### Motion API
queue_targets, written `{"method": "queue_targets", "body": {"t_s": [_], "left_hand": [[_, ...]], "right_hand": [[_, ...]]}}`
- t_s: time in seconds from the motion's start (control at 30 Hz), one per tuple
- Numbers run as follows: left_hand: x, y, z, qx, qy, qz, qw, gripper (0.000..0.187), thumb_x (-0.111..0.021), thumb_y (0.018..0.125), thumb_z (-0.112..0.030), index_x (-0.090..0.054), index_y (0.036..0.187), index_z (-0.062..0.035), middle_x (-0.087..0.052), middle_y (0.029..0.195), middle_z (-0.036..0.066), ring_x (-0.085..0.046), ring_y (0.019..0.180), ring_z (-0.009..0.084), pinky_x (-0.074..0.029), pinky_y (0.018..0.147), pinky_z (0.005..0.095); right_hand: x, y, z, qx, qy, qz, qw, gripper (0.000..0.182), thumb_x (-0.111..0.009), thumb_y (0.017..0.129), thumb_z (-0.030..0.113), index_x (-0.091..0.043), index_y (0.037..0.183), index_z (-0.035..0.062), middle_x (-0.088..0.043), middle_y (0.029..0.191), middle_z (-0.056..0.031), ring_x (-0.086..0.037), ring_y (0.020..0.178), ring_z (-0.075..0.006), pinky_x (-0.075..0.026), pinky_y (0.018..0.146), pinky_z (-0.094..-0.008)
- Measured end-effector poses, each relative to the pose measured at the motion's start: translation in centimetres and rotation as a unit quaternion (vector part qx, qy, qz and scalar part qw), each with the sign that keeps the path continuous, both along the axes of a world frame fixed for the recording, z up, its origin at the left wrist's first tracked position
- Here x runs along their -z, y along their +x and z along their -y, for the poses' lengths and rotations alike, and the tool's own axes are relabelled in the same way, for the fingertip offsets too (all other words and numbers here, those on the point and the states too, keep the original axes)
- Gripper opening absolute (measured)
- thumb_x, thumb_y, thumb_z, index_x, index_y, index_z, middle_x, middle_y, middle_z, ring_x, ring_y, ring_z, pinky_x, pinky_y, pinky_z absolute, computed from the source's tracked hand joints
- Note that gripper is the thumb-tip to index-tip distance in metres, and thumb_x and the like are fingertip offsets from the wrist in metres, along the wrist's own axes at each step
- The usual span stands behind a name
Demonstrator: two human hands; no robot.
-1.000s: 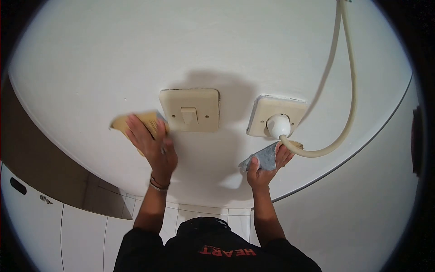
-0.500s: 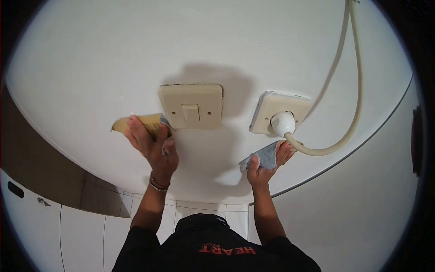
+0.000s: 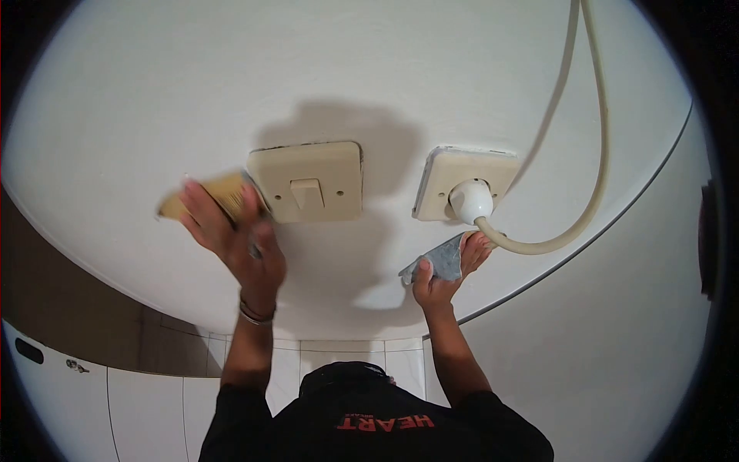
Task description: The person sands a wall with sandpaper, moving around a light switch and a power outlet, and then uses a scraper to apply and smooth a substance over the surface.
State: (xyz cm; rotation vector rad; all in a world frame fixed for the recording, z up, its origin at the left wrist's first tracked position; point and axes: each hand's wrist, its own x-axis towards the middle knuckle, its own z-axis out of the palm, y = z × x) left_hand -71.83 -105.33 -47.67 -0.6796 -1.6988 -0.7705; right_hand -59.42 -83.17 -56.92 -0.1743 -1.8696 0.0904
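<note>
My left hand [image 3: 235, 239], slightly blurred, presses a sheet of sandpaper [image 3: 172, 205] to the white wall with its fingers. The sheet's tan backing faces me, and its right end meets the left edge of a cream light switch [image 3: 269, 165]. Lower right, my right hand [image 3: 437, 289] grips a folded piece of grey sandpaper [image 3: 443, 260], thumb in front and fingers at its right end. This piece is just below a cream wall socket [image 3: 443, 171] that holds a round white plug [image 3: 471, 202]. Most of what lies under the left fingers is hidden.
From the plug, a cream cable [image 3: 603, 138] loops right and up along the wall [image 3: 185, 77]. A dark line marks the wall's right edge. White cabinet doors [image 3: 142, 408] with a key in a lock [image 3: 75, 366] stand at lower left. Pale tiles [image 3: 342, 356] show below.
The view has shifted, so the switch and socket appear further left. My left hand has slid slightly up and left with its sandpaper. My right hand has barely moved relative to the socket.
</note>
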Motion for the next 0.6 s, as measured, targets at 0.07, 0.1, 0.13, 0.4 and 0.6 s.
{"method": "queue_targets", "body": {"t_s": [0.07, 0.1, 0.13, 0.4, 0.6], "left_hand": [[-3.9, -0.2, 0.2, 0.008, 0.025, -0.014, 1.000, 0.041, -0.032, 0.090, -0.032, -0.052, 0.117, -0.0079, -0.014, 0.138, 0.025, -0.010, 0.128, 0.0407, -0.001, 0.100, 0.0523], [-4.7, -0.3, -0.1, 0.017, 0.038, -0.023, 0.999, 0.041, -0.031, 0.090, -0.032, -0.052, 0.117, -0.0073, -0.015, 0.138, 0.024, -0.011, 0.128, 0.0402, -0.001, 0.100, 0.0520], [-4.2, 0.0, -0.5, 0.018, 0.040, -0.024, 0.999, 0.041, -0.031, 0.090, -0.032, -0.052, 0.117, -0.0073, -0.015, 0.138, 0.024, -0.011, 0.128, 0.0402, -0.001, 0.100, 0.0520], [1.0, -1.4, 2.5, -0.031, -0.027, -0.060, 0.997, 0.045, -0.028, 0.092, -0.037, -0.054, 0.115, -0.0083, -0.020, 0.137, 0.023, -0.015, 0.128, 0.0390, -0.006, 0.100, 0.0515], [-1.8, -0.6, -0.5, -0.026, 0.048, -0.052, 0.997, 0.048, -0.025, 0.092, -0.040, -0.053, 0.116, -0.0097, -0.018, 0.138, 0.021, -0.016, 0.128, 0.0372, -0.007, 0.101, 0.0503]], "right_hand": [[-0.1, -0.1, 0.0, 0.002, 0.006, -0.006, 1.000, 0.070, -0.040, 0.083, 0.034, -0.011, 0.132, -0.0076, -0.007, 0.140, -0.0202, 0.002, 0.131, -0.0347, 0.006, 0.101, -0.0483], [-0.1, -0.1, 0.2, 0.003, -0.013, -0.004, 1.000, 0.070, -0.040, 0.083, 0.034, -0.011, 0.132, -0.0078, -0.007, 0.140, -0.0203, 0.003, 0.131, -0.0346, 0.006, 0.101, -0.0482], [-0.2, -0.1, 0.3, 0.005, -0.031, -0.002, 1.000, 0.070, -0.040, 0.083, 0.034, -0.010, 0.132, -0.0080, -0.007, 0.140, -0.0205, 0.004, 0.131, -0.0345, 0.006, 0.101, -0.0482], [-5.5, 0.7, -0.8, -0.173, -0.281, -0.119, 0.936, 0.064, -0.046, 0.084, 0.022, -0.013, 0.131, -0.0073, -0.008, 0.139, -0.0213, -0.008, 0.130, -0.0317, -0.004, 0.103, -0.0424], [-10.6, 1.5, -3.0, -0.213, -0.154, -0.261, 0.929, 0.055, -0.041, 0.085, 0.013, -0.017, 0.130, -0.0080, -0.014, 0.139, -0.0205, -0.008, 0.131, -0.0302, 0.003, 0.104, -0.0410]]}}
